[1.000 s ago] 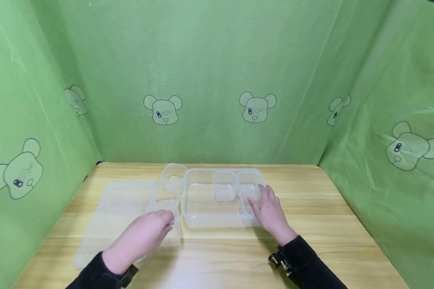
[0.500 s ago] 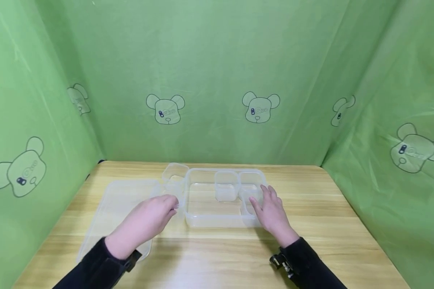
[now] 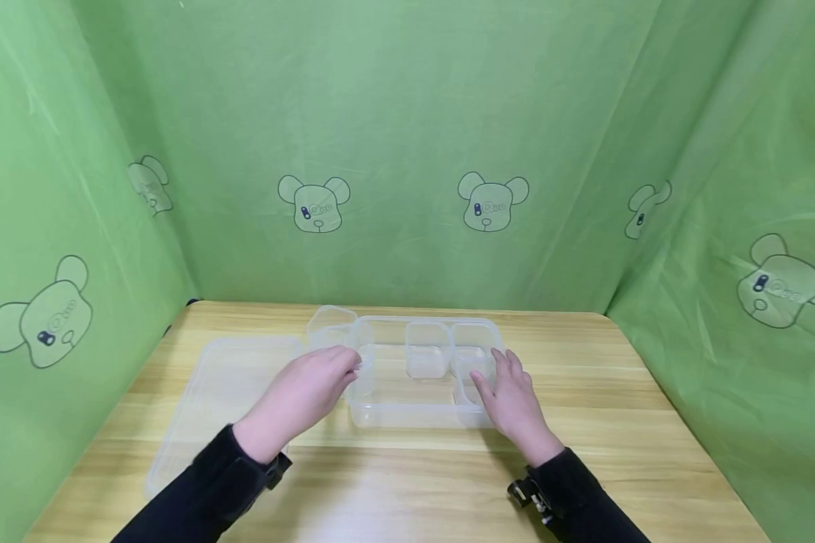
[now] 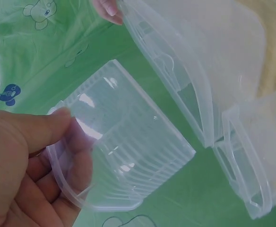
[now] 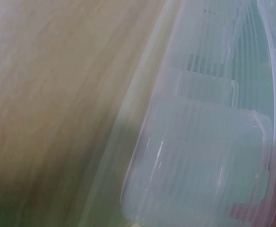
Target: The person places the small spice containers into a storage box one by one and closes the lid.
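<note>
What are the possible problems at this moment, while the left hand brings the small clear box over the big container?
1. The left hand pinches the small box only at its rim, thumb inside, so it may slip or tilt.
2. The box hangs over the left wall of the container; it may catch on that wall.
3. The right hand only rests on the container's right end, so a bump could push it toward the spare box behind.
</note>
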{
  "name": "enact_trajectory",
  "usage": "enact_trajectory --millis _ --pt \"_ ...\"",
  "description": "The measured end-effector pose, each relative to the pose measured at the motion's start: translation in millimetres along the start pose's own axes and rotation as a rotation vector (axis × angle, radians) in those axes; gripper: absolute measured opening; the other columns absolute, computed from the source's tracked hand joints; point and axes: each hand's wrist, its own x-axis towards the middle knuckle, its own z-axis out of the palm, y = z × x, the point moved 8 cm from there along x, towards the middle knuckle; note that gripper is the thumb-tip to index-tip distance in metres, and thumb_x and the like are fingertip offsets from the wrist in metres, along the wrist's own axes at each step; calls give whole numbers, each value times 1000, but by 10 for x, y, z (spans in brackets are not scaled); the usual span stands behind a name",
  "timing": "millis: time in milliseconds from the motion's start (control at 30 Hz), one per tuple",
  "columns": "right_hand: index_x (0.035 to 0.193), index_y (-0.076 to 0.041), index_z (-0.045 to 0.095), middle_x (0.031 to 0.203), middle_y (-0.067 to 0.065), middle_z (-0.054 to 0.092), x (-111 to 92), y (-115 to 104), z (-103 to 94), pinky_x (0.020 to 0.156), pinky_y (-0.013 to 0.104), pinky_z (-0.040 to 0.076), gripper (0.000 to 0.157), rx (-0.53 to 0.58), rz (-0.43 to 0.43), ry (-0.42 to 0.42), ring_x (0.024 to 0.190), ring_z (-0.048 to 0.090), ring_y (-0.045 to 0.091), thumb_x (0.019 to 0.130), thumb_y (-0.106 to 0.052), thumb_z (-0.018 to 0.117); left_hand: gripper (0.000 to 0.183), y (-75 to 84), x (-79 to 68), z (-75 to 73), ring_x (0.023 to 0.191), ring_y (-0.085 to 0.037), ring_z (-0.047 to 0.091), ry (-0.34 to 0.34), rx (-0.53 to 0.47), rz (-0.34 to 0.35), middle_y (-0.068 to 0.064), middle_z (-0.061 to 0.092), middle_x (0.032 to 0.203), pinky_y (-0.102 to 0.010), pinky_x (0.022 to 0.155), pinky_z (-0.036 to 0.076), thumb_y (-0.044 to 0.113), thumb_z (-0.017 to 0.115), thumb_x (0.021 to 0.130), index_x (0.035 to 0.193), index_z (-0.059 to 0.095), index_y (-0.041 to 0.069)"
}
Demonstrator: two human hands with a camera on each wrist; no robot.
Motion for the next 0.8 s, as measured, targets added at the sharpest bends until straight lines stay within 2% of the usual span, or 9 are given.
enact_trajectory --millis 333,700,800 --pt "154 5 21 157 35 13 5 5 2 109 67 30 76 8 -4 4 134 30 59 105 -51 37 10 52 157 247 85 -17 65 18 -5 66 0 66 92 -32 78 56 6 69 94 101 62 9" --pt "154 5 21 157 36 13 2 3 2 109 67 29 76 8 -3 2 134 30 59 106 -51 37 8 96 219 515 95 -19 67 -47 -23 71 -5 69 100 -32 85 56 4 59 99 107 63 6" --pt "154 5 20 157 35 13 -2 14 3 109 67 29 77 7 -1 0 134 30 59 105 -52 36 12 81 217 592 99 -19 67 -76 -37 53 -5 70 104 -31 89 55 2 57 99 109 63 6"
